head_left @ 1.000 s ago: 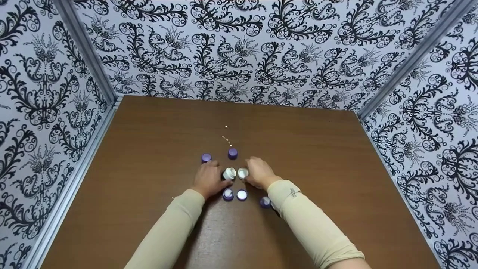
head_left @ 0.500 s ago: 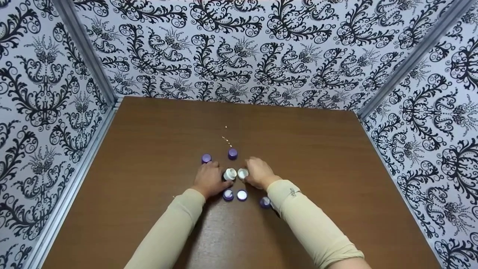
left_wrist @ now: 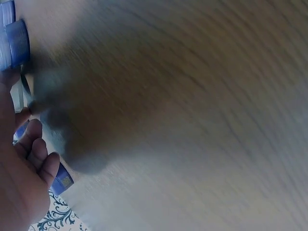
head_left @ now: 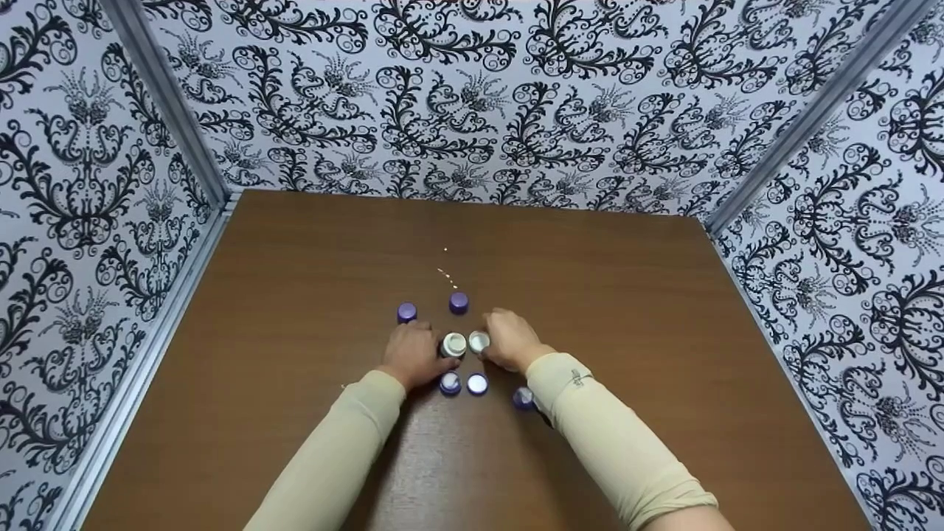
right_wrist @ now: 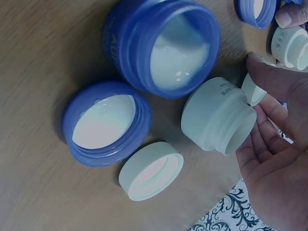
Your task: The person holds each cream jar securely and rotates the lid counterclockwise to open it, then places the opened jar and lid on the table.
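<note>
In the head view my left hand grips a small white jar, its open mouth facing up. The right wrist view shows the left thumb on that jar's side. Just to its right, my right hand holds a round white lid between thumb and fingers. That lid is partly hidden by the hand in the right wrist view. Beside the right hand there lie an open blue-purple jar, a blue-purple lid, another white jar and a white lid.
Purple pieces stand behind the hands, with another purple cap to their right. Two purple-rimmed white pieces lie in front. Small light flecks dot the brown table. Patterned walls enclose it.
The white jar in my left hand has turned from leaning right to nearly upright. My right hand and its lid hold still.
</note>
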{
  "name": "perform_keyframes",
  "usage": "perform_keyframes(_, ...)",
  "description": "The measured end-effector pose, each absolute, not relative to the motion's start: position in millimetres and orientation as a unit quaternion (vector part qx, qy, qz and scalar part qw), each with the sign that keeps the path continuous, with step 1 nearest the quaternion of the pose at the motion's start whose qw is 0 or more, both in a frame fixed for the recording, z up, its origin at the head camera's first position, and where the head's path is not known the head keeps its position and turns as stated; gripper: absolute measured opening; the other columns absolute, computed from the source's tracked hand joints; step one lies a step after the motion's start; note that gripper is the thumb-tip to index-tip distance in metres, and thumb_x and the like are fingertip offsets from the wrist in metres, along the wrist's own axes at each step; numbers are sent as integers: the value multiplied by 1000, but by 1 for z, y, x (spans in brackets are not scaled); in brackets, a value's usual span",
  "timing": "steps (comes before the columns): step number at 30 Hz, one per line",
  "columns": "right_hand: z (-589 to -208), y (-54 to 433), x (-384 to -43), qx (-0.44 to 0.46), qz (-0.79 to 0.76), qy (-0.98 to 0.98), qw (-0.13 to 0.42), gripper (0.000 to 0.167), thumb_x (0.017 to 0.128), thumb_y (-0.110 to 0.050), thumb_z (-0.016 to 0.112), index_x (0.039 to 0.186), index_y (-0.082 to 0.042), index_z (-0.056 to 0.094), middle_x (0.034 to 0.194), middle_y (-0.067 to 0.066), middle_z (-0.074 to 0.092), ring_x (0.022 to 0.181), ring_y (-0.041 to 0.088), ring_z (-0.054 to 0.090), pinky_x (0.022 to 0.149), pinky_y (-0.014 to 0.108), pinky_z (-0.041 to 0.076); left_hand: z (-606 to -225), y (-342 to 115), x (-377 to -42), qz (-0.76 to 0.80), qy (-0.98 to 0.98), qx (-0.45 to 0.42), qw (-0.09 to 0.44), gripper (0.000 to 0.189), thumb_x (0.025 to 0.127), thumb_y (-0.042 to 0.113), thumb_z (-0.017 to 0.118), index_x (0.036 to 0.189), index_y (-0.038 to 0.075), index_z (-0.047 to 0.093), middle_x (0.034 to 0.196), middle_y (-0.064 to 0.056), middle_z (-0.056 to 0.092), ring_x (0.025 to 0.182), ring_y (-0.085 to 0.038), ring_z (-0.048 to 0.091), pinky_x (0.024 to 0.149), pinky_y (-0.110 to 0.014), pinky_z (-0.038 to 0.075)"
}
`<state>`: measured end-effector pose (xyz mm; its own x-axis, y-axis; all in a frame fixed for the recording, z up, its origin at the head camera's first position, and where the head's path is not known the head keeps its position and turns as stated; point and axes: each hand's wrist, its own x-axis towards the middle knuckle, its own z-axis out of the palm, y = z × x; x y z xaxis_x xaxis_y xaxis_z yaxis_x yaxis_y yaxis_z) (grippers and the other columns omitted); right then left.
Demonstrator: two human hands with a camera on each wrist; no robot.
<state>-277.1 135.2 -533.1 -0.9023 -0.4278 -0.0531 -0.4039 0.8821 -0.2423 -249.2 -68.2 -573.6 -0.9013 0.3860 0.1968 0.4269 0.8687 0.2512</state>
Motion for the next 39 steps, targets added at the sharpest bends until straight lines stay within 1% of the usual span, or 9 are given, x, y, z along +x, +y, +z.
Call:
perform_keyframes(6, -533, 135, -277, -217, -118, 968, 53, 30, 67, -14, 86, 83, -5, 63, 85, 10, 57, 80, 31, 60, 72, 48, 51, -572, -68, -250, -151, -965, -204, 59, 49, 77, 53, 76, 91, 5, 73, 85, -13, 64, 87, -35, 64, 77, -50, 49)
perform_keyframes(12, -532, 136, -277, -221, -123, 966, 52, 29, 67, -12, 85, 83, -5, 62, 85, 10, 58, 81, 31, 59, 72, 48, 50, -571, -68, -249, -162, -966, -196, 51, 49, 77, 52, 77, 90, 5, 72, 86, -14, 65, 87, -37, 64, 76, -51, 49)
perform_keyframes(17, -531, 135, -276, -220, -126, 966, 52, 29, 67, -12, 85, 84, -5, 62, 85, 10, 57, 80, 31, 59, 73, 48, 50, -572, -69, -250, -172, -965, -193, 49, 48, 77, 52, 78, 88, 6, 71, 85, -13, 65, 86, -36, 65, 75, -51, 50)
perform_keyframes(21, -532, 135, -277, -219, -119, 967, 57, 29, 68, -14, 85, 86, -4, 63, 88, 12, 59, 82, 32, 60, 74, 48, 50, -573, -68, -250, -173, -965, -193, 46, 47, 77, 51, 78, 89, 6, 71, 86, -13, 65, 86, -36, 65, 75, -50, 50)
perform_keyframes(24, -532, 135, -277, -223, -111, 967, 58, 34, 69, -14, 84, 94, -1, 65, 96, 16, 63, 92, 35, 62, 82, 48, 50, -573, -68, -249, -172, -965, -190, 47, 48, 77, 51, 78, 92, 6, 71, 87, -14, 66, 86, -36, 65, 74, -51, 50)
perform_keyframes(28, -531, 135, -278, -232, -103, 966, 56, 39, 69, -13, 84, 101, 0, 66, 103, 19, 65, 103, 38, 61, 90, 48, 48, -573, -67, -248, -171, -966, -186, 51, 47, 76, 50, 79, 95, 8, 73, 87, -14, 68, 87, -37, 65, 74, -52, 50)
perform_keyframes(33, -531, 135, -278, -232, -105, 965, 56, 36, 69, -12, 84, 98, -1, 65, 101, 19, 65, 102, 38, 61, 89, 49, 49, -573, -69, -249, -178, -964, -191, 53, 47, 75, 50, 80, 98, 9, 73, 89, -13, 69, 87, -36, 66, 74, -52, 50)
perform_keyframes(37, -532, 135, -278, -233, -109, 965, 57, 34, 69, -11, 84, 95, -1, 65, 98, 18, 65, 102, 38, 61, 88, 49, 49, -568, -72, -250, -192, -960, -200, 47, 41, 75, 42, 79, 102, 11, 73, 93, -11, 69, 91, -34, 66, 77, -50, 50)
perform_keyframes(39, -532, 136, -278, -231, -108, 965, 60, 33, 69, -11, 84, 94, -2, 65, 100, 18, 66, 104, 38, 61, 90, 49, 49, -565, -74, -251, -192, -959, -201, 45, 36, 74, 36, 76, 101, 11, 73, 92, -9, 69, 90, -32, 66, 77, -49, 50)
